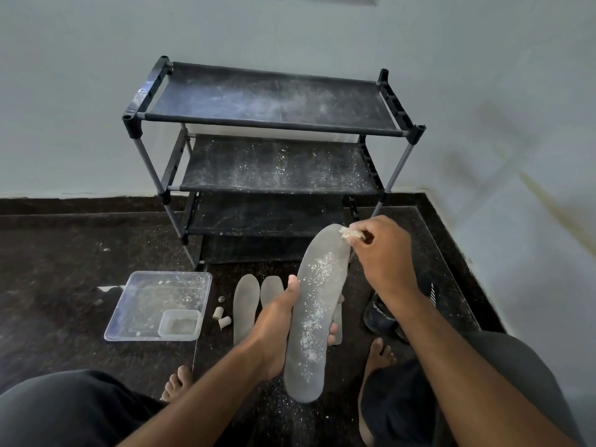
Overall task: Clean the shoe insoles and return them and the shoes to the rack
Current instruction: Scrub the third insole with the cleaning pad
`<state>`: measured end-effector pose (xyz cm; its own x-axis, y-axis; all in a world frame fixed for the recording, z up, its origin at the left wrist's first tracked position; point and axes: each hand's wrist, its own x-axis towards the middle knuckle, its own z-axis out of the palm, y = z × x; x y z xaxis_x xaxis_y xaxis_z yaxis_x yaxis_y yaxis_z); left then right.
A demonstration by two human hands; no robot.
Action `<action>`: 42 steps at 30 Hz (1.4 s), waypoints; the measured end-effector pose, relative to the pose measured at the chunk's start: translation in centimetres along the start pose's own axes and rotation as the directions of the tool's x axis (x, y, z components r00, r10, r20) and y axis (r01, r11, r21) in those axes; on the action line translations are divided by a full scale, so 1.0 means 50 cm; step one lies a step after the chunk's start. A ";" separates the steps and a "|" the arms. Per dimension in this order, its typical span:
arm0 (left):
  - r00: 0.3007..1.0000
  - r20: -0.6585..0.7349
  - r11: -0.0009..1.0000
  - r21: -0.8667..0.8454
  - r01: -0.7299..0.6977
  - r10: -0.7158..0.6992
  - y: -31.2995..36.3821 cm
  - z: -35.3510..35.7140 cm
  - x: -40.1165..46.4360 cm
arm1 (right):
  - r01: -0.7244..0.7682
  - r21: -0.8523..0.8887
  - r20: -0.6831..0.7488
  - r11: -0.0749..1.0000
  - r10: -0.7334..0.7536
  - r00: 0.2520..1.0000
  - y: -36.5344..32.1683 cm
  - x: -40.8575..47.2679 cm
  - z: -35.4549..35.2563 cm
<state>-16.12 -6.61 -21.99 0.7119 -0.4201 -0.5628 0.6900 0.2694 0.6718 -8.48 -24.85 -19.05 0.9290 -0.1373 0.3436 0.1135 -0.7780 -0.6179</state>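
Observation:
My left hand (277,321) grips a grey insole (314,314) around its middle and holds it upright in front of me; white powder speckles its face. My right hand (383,250) pinches a small pale wad (350,233) against the insole's top end. Two more grey insoles (245,304) (271,290) lie flat on the dark floor behind my left hand. A black shoe (382,312) stands on the floor under my right forearm, partly hidden. The black three-tier shoe rack (274,124) stands against the wall with dusty shelves that hold nothing.
A clear plastic tray (142,304) with a small tub (180,324) in its corner sits on the floor at the left. A few small pale cylinders (222,317) lie beside it. My bare feet (177,382) rest on the floor, which is flecked with white crumbs.

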 end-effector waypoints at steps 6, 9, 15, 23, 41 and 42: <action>0.998 -0.049 0.999 0.040 -0.036 0.038 -0.002 -0.008 0.004 | 0.092 0.003 0.300 0.996 -0.088 0.950 -0.018 -0.030 0.018; 0.999 -0.041 0.999 0.032 -0.029 0.030 -0.003 -0.010 0.003 | 0.041 0.053 0.167 0.998 -0.049 0.985 -0.014 -0.010 -0.001; 0.999 -0.041 0.999 0.027 -0.033 0.034 -0.008 -0.015 0.012 | 0.022 0.063 0.211 0.998 -0.035 0.977 -0.003 -0.008 0.005; 1.000 -0.010 1.000 -0.015 -0.023 0.023 -0.008 -0.017 0.014 | -0.089 0.025 0.169 0.996 0.084 0.982 0.004 0.003 0.003; 0.999 -0.032 0.996 -0.088 -0.003 0.000 0.003 -0.015 0.010 | 0.146 0.014 0.066 0.989 -0.147 0.987 -0.012 -0.016 0.015; 1.000 -0.019 0.997 -0.082 0.000 -0.001 0.002 -0.013 0.009 | 0.128 0.006 0.031 0.992 -0.128 0.991 -0.008 -0.010 0.011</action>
<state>-15.64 -6.23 -22.48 0.7132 -0.4041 -0.5727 0.6983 0.3392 0.6303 -8.82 -24.14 -19.34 0.9172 -0.0173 0.3981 0.2338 -0.7857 -0.5728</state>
